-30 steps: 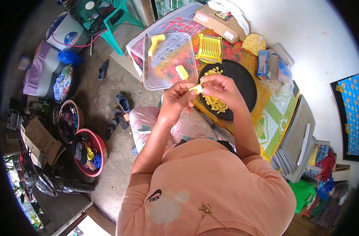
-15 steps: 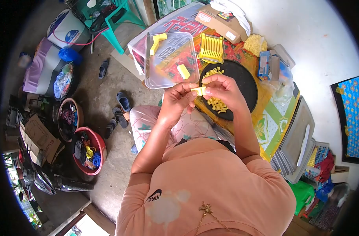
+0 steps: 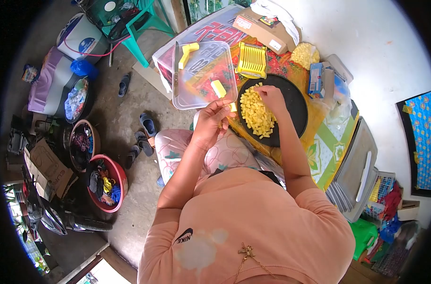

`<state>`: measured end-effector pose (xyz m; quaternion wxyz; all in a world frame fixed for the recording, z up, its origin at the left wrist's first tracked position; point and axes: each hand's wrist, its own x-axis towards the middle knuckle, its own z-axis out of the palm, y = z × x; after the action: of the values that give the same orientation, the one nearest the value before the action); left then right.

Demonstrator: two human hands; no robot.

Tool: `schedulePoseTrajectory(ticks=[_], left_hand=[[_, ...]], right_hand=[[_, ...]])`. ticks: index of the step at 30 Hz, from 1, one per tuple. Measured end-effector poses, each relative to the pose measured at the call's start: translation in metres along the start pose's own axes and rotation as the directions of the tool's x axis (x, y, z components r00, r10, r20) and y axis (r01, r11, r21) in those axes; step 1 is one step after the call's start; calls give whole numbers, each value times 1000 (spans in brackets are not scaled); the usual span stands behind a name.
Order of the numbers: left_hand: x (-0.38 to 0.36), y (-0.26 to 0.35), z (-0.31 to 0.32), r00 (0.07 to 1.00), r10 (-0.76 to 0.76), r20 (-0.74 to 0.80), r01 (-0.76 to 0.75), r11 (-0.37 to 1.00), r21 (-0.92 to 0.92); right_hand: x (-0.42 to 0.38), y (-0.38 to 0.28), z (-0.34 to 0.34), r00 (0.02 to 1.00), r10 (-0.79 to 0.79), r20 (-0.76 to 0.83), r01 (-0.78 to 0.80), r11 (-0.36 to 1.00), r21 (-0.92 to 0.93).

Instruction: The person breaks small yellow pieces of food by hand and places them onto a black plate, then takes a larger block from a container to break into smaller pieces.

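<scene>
My left hand (image 3: 212,122) pinches a small yellow piece (image 3: 233,107) beside the near corner of a clear plastic tray (image 3: 181,103). Two larger yellow pieces lie in that tray: a bent one (image 3: 185,55) at the far left and a block (image 3: 218,88) near the hand. My right hand (image 3: 272,98) is over the round black board (image 3: 298,111), at the upper right edge of a heap of small yellow pieces (image 3: 257,113). Its fingers are bent together, and whether they hold anything is too small to tell.
A yellow slotted tool (image 3: 252,60) lies behind the board. Farther back are a cardboard box (image 3: 267,31) and a bag of yellow pieces (image 3: 305,55). A blue box (image 3: 316,79) stands right. Grey panels (image 3: 350,170) lean at the table's right side.
My right hand has left the piece held in my left hand and moved right over the board, uncovering more of the heap. My left hand still holds the yellow piece.
</scene>
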<state>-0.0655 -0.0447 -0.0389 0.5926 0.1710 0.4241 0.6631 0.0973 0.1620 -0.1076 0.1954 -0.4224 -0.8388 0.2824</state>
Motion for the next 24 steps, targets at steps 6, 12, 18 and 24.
schedulePoseTrajectory(ticks=[6,12,18,24], left_hand=[[3,0,2,998,58,-9,-57,996,64],[-2,2,9,987,158,-9,-157,982,103],[-14,10,15,986,168,19,-169,971,171],[-18,11,12,991,132,30,-135,984,118]], right_hand=[[-16,-38,-19,997,-73,-16,74,923,378],[-56,-106,-46,932,-226,282,-120,542,832],[-65,-118,-50,929,-239,282,-124,517,847],[-67,-123,-52,919,-246,308,-151,502,851]])
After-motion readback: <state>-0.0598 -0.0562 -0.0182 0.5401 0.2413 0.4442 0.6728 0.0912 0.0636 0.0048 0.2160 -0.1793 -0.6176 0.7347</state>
